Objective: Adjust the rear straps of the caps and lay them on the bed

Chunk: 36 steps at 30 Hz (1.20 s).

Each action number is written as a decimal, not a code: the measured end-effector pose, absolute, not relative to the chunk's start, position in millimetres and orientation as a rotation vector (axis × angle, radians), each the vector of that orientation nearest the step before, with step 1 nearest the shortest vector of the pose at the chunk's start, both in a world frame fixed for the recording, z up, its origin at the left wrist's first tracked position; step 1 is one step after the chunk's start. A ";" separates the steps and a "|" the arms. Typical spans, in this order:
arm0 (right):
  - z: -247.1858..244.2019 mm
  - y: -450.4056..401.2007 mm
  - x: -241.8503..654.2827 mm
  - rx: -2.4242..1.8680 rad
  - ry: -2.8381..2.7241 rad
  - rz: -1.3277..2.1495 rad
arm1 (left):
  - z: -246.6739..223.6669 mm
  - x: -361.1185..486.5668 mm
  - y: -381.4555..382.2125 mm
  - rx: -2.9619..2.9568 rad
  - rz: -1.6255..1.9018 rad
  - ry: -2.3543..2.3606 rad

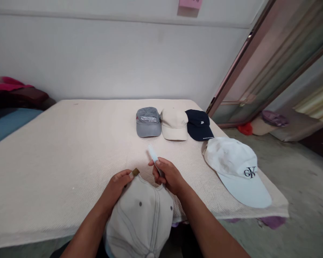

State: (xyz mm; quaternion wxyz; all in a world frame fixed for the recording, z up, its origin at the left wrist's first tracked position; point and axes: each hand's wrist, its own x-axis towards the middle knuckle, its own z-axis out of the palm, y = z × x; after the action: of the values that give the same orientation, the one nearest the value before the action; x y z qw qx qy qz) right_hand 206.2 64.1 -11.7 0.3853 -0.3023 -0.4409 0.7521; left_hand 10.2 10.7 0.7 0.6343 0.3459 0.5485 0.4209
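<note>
A pale baseball cap (142, 218) with dark stitching is held at the near edge of the bed, its rear opening facing away from me. My left hand (121, 181) pinches the cap's back edge beside a brass-coloured buckle (135, 172). Between the thumb and fingers of my right hand (167, 173) is the cap's light blue strap (152, 153), its loose end pointing up and away. The strap is out of the buckle, and a gap shows between the two hands. The cap's brim is mostly hidden below.
Along the far right of the cream-covered bed (70, 154) sit a grey cap (148, 122), a beige cap (174, 124) and a navy cap (199, 125). A stained white cap (231, 161) lies nearer, at the right edge. Folded fabric (13, 111) is at left.
</note>
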 end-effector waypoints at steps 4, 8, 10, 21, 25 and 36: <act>-11.9 62.9 205.7 -0.769 -1.154 1.902 | -1.9 9.9 9.1 0.782 0.976 1.231; -11.2 61.2 204.8 -0.736 -1.128 1.890 | 0.6 9.6 7.2 0.711 1.018 1.177; -10.3 60.8 204.4 -0.687 -1.107 1.912 | 3.3 9.1 5.5 0.669 1.032 1.120; -7.7 68.4 212.1 -0.479 -0.885 2.081 | 1.7 0.7 -4.0 0.577 1.056 0.988; -4.2 67.1 212.3 -0.415 -0.907 2.109 | 2.9 1.0 -4.9 0.573 1.063 0.967; -1.1 61.4 209.9 -0.407 -0.954 2.136 | 10.5 7.2 -4.9 0.641 1.049 0.974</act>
State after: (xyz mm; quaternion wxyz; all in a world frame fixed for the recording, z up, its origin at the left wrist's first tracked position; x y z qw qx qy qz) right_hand 209.9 61.4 -1.1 0.3740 -0.1590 -0.3726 0.8343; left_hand 7.2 -4.9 10.5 0.7079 0.2889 0.4386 0.4723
